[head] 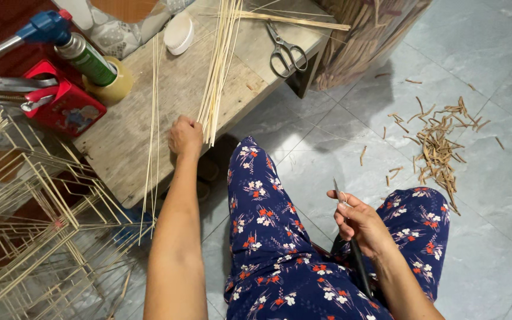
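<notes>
**A:** On the wooden bench (143,124), left hand (185,135) is curled closed at the near end of the bundle of thin bamboo sticks (219,65). Fingers pinch the stick ends at the bench edge.

**B:** Right hand?

**A:** Right hand (360,222) sits over the lap, closed around a knife (351,237): dark handle down, thin blade up past the thumb.

**B:** Packages?

**A:** Far left on the bench: red rectangular tin (66,104), green cylindrical can with blue torch head (72,44), tan tape roll (117,83) under it. White round container (179,32) behind. Scissors (285,50) at the far right end. Print too small to tell.
</notes>
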